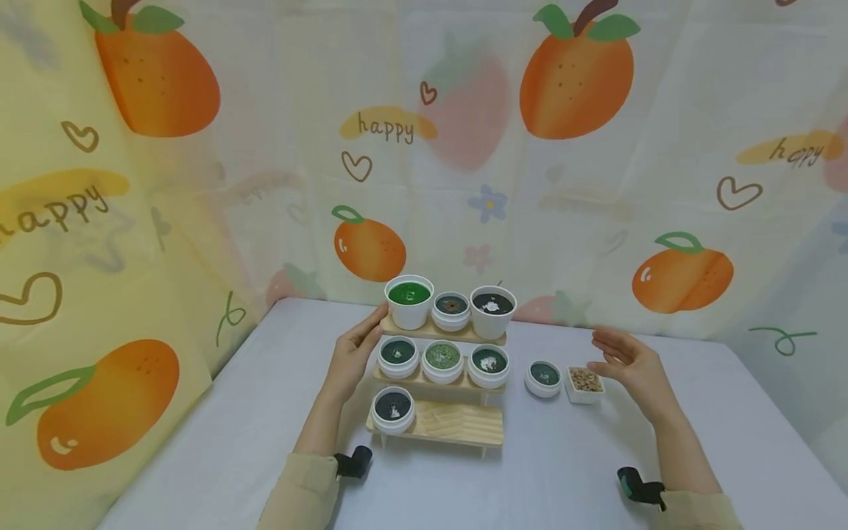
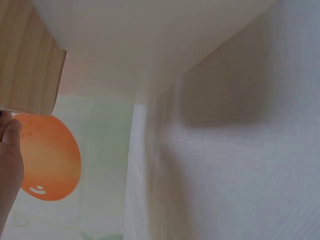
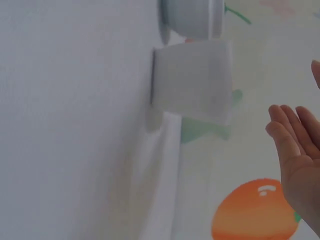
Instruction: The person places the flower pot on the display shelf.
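A three-tier wooden stand (image 1: 457,423) holds several white cups. On its top tier are a tall cup with bright green filling (image 1: 408,294), a small dark-filled pot (image 1: 452,311) and a tall dark-filled cup (image 1: 493,309). My left hand (image 1: 351,357) is at the left end of the top tier, its fingers extended toward the board's end (image 2: 30,65) and seeming to touch it. My right hand (image 1: 629,372) hovers just right of a small square white dish of brown bits (image 1: 586,383), fingers straight and holding nothing. Beside that dish is a round dark-green-filled pot (image 1: 544,378).
The middle tier carries three pots, among them one with speckled green filling (image 1: 443,359). A dark-filled pot (image 1: 393,408) stands at the left of the bottom tier. A white cloth (image 1: 556,456) covers the table, and a printed curtain (image 1: 477,169) hangs behind.
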The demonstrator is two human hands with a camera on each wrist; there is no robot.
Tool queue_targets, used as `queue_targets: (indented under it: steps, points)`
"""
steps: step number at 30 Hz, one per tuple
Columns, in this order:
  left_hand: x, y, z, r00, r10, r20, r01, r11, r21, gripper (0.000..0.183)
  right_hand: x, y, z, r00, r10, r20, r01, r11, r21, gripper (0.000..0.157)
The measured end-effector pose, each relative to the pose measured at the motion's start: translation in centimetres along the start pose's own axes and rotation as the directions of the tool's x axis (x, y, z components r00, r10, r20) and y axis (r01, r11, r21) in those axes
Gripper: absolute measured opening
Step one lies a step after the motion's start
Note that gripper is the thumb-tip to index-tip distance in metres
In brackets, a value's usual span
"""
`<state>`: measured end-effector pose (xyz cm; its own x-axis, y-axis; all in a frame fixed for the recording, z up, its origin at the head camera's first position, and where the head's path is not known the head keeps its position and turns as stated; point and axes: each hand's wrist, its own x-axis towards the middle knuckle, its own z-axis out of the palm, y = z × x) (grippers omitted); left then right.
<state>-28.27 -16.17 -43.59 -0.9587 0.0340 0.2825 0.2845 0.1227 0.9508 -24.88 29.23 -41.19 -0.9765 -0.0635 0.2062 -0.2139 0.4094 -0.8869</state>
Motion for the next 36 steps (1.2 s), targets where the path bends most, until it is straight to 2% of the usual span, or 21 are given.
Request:
queue_targets:
  steps: [8, 17, 21, 27, 36]
  points:
    - [0.1, 0.2, 0.0, 1.0, 0.003, -0.004, -0.003, 1.0, 0.007, 0.044, 0.8, 1.8, -0.8, 0.998, 0.025, 0.063, -0.027, 0.999, 0.046, 0.068]
    - [0.1, 0.0, 0.0, 1.0, -0.008, 0.003, 0.009, 0.999, -0.031, 0.043, 0.6, 2.9, -1.3, 0.979, 0.078, 0.188, -0.084, 0.996, 0.025, 0.075]
    - [0.0, -0.2, 0.0, 1.0, -0.015, 0.0, 0.015, 0.999, -0.03, 0.043, 0.5, 3.2, -0.9, 0.967, 0.103, 0.234, -0.1, 0.995, -0.025, 0.077]
    - [0.0, -0.2, 0.0, 1.0, -0.021, -0.011, 0.021, 1.0, -0.012, 0.042, 0.7, 3.2, -0.4, 0.954, 0.145, 0.261, -0.123, 0.987, -0.099, 0.077]
    - [0.0, -0.1, 0.0, 1.0, -0.023, -0.004, 0.023, 1.0, -0.018, 0.042, 0.7, 3.8, -0.3, 0.935, 0.22, 0.276, -0.206, 0.975, -0.082, 0.076]
